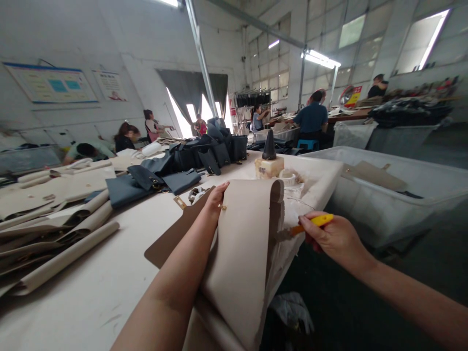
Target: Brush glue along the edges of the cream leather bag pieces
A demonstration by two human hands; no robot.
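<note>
My right hand [323, 231] grips a brush by its yellow handle [322, 220]. The bristle end [283, 236] is at the dark underside edge of a beige leather-like panel [243, 234], which is bent over near the table's right side. My left hand [218, 192] is at the panel's upper left, with its fingers closed on the material and partly hidden. Beside that hand a small gold clasp [222, 207] shows on the panel. To the left lies a brown-beige flap [175, 229] with a gold metal plate [180, 202].
Behind the panel, a black cone [269, 145] tops a stained yellowish block [268, 168], near a small white tub [288, 178]. Navy bag pieces [183, 156] and stacked beige panels [62, 239] cover the table's left and back. A large bin [402, 161] stands right; several people sit farther off.
</note>
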